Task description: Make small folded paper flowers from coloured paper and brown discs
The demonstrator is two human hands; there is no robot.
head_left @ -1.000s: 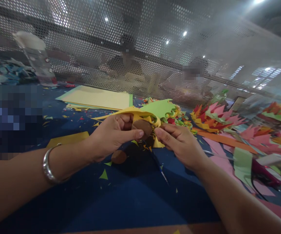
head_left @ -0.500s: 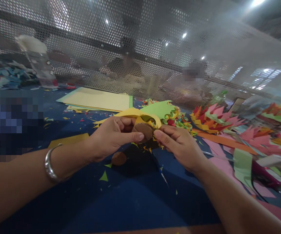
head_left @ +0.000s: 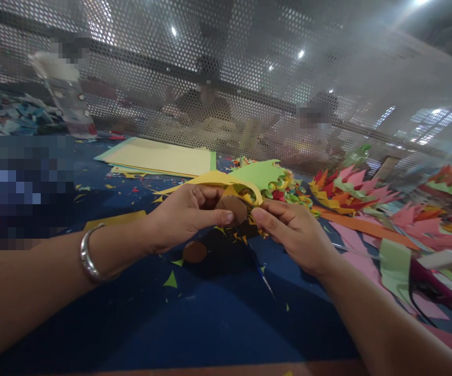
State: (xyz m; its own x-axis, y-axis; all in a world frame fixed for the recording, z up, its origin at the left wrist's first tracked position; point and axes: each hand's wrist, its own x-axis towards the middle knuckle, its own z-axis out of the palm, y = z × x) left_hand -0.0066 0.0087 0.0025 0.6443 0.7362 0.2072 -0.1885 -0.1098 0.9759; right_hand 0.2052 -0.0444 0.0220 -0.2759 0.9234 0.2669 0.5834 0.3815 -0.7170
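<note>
"While the left hand [head_left: 194, 214] grips a brown disc [head_left: 234, 210] between thumb and fingers, how is the right hand [head_left: 288, 230] set?"

"Its thumb and forefinger are pinched together on the curled end of some yellow paper [head_left: 218, 178]."

"So where's that disc?"

"Between the hands, held over the blue tabletop [head_left: 210, 324], with the paper arching behind it."

"What lies close by?"

"A second disc [head_left: 195, 251], flat beneath the left hand, near a green scrap [head_left: 171, 280]."
</note>
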